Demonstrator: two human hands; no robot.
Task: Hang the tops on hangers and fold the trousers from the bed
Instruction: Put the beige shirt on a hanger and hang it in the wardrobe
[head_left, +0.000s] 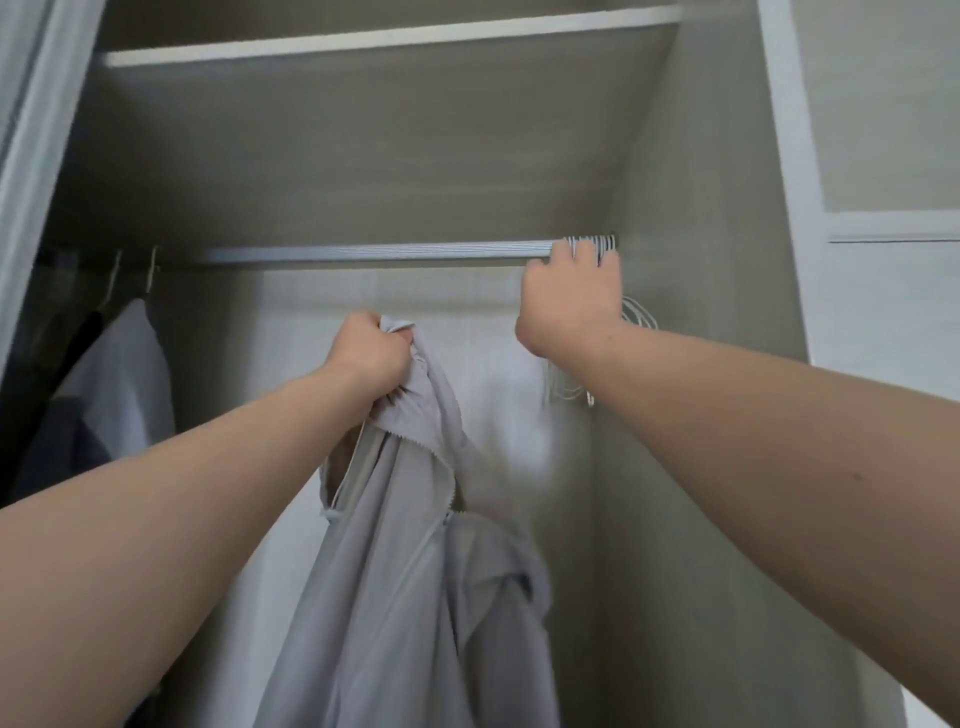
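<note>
Head view: fingers of left hand (371, 358) grip grey top (395, 571); right hand (569, 306), fingers hidden, at hangers (597, 243) by rail (363, 253) end.

grey top (395, 571) of thin, smooth, matt cloth with a toothed zip edge, rail (363, 253) of ribbed, dull-sheen metal, hangers (597, 243) of thin white wire, wardrobe wall (363, 156) in matt woodgrain laminate, shelf edge (363, 39) smooth white

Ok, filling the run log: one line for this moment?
left hand: grips top | right hand: grips hangers on rail | top: not yet hung
</note>
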